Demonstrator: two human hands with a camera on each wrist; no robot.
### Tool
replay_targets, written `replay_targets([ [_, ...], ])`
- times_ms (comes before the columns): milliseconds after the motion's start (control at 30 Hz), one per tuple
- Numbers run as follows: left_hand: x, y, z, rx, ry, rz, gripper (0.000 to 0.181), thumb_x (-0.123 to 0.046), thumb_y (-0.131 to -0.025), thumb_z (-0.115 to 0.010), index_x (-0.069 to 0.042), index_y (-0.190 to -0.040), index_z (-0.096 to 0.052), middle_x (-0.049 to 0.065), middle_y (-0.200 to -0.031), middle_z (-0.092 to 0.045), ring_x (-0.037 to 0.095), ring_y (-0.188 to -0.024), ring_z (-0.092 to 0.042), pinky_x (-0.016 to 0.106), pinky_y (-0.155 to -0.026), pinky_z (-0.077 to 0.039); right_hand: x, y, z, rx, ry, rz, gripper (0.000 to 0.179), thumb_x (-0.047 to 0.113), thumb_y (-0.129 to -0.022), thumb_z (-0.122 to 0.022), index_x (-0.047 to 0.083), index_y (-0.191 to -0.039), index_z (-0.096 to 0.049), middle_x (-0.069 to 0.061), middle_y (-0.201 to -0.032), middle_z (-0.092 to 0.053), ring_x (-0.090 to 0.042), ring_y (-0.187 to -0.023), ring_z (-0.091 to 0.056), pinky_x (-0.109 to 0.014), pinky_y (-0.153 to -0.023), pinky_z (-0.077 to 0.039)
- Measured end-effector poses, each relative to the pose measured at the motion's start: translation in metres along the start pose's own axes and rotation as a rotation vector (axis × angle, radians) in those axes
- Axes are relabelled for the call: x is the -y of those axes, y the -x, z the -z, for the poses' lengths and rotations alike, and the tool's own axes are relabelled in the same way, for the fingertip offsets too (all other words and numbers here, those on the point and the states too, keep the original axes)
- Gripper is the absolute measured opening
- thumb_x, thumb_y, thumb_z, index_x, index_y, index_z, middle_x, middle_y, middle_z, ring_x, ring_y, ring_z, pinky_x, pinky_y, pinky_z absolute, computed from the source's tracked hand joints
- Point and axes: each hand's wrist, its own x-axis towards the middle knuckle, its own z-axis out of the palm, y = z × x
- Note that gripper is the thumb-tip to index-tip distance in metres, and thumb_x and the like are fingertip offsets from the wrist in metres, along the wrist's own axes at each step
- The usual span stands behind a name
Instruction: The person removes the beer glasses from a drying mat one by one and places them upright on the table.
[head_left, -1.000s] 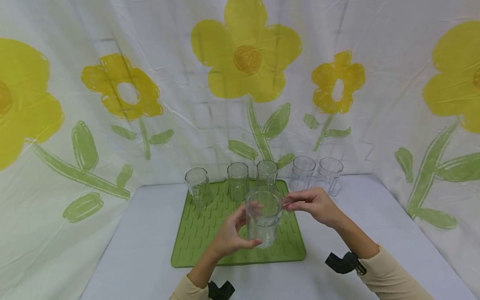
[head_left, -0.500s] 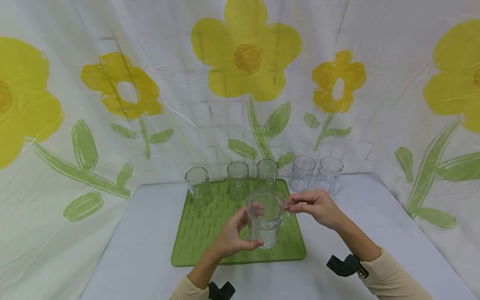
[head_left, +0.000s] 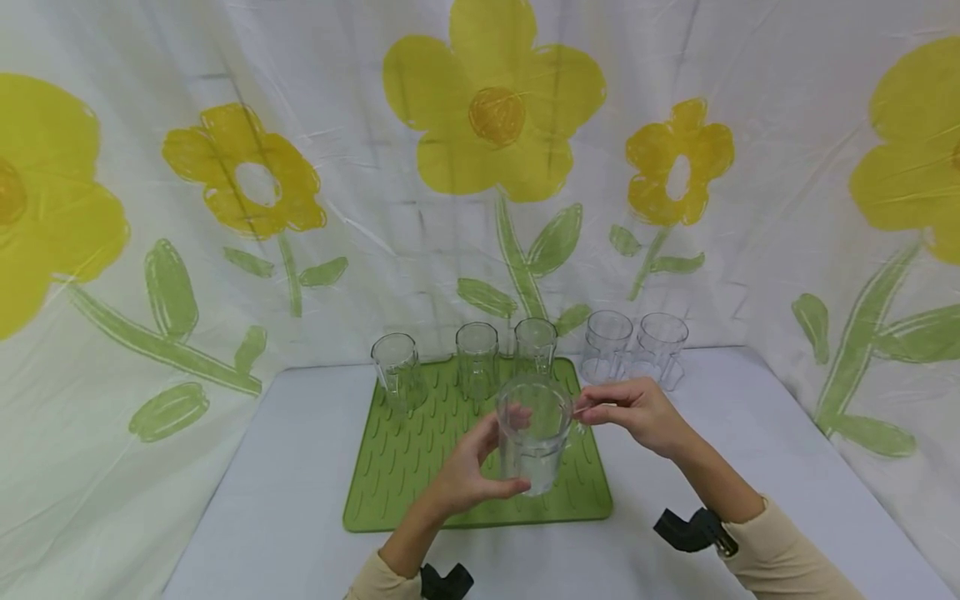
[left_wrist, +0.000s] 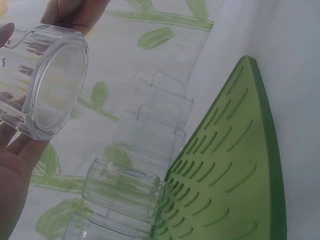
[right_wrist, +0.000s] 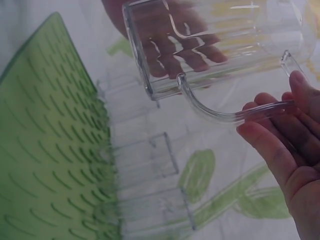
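Observation:
A clear ribbed glass mug (head_left: 534,433) is held upright in the air over the green drying mat (head_left: 397,475). My left hand (head_left: 468,475) grips its body from the left, fingers curled round the back. My right hand (head_left: 637,412) pinches the thin clear handle on the mug's right side. The left wrist view shows the mug's base (left_wrist: 47,82) against my left palm (left_wrist: 12,170). In the right wrist view my right fingers (right_wrist: 285,150) close on the curved handle (right_wrist: 220,112), and the left hand's fingers show through the glass.
Three clear glasses (head_left: 395,372) (head_left: 477,360) (head_left: 535,346) stand along the mat's far edge. Two more clear mugs (head_left: 606,346) (head_left: 662,348) stand on the white table (head_left: 262,483) just right of the mat. A flower-printed sheet (head_left: 225,208) hangs behind and at both sides.
The mug and both hands have drifted very slightly to the right. Both holds are the same.

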Motion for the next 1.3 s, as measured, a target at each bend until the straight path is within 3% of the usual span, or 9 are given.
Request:
replay_targets([
  [300, 0.0, 0.0, 0.001, 0.013, -0.044, 0.05, 0.095, -0.005, -0.073, -0.082, -0.008, -0.152, -0.03, 0.018, -0.148, -0.045, 0.028, -0.136, -0.046, 0.042, -0.116, -0.038, 0.005, 0.0, 0.008, -0.043, 0.019, -0.062, 0.031, -0.006, -0.092, -0.059, -0.028, -0.112, -0.055, 0.015, -0.102, -0.074, -0.004, -0.091, -0.072, -0.021, -0.079, -0.06],
  [567, 0.001, 0.001, 0.005, 0.029, -0.055, 0.118, 0.1, -0.008, -0.075, -0.082, -0.011, -0.155, -0.022, 0.013, -0.154, -0.038, 0.029, -0.14, -0.041, 0.042, -0.118, -0.034, 0.014, -0.004, 0.017, -0.071, 0.037, -0.036, 0.027, -0.007, -0.091, -0.059, -0.021, -0.114, -0.06, 0.013, -0.102, -0.074, -0.006, -0.092, -0.072, -0.022, -0.079, -0.06],
  [800, 0.0, 0.006, 0.013, -0.006, -0.116, 0.104, 0.097, -0.008, -0.075, -0.082, -0.011, -0.154, -0.025, 0.013, -0.154, -0.038, 0.032, -0.142, -0.037, 0.033, -0.119, -0.031, 0.026, -0.008, 0.027, -0.191, 0.06, -0.124, 0.027, -0.003, -0.09, -0.064, -0.017, -0.113, -0.064, 0.012, -0.096, -0.076, -0.005, -0.09, -0.073, -0.02, -0.079, -0.06],
  [1067, -0.001, 0.015, 0.023, -0.095, -0.206, 0.187, 0.101, -0.014, -0.074, -0.084, -0.014, -0.155, -0.023, 0.01, -0.152, -0.042, 0.034, -0.143, -0.035, 0.058, -0.118, -0.027, 0.029, -0.011, 0.042, -0.266, -0.003, -0.101, 0.023, -0.006, -0.088, -0.064, 0.002, -0.108, -0.074, 0.008, -0.095, -0.076, -0.005, -0.091, -0.073, -0.021, -0.08, -0.059],
  [1300, 0.0, 0.026, 0.033, -0.168, -0.236, 0.26, 0.092, -0.019, -0.075, -0.084, -0.011, -0.151, -0.032, 0.011, -0.154, -0.039, 0.034, -0.144, -0.033, 0.057, -0.119, -0.023, 0.032, -0.008, 0.055, -0.34, -0.011, -0.094, 0.023, -0.006, -0.088, -0.064, 0.007, -0.104, -0.076, 0.006, -0.094, -0.077, -0.006, -0.088, -0.074, -0.021, -0.077, -0.06],
])
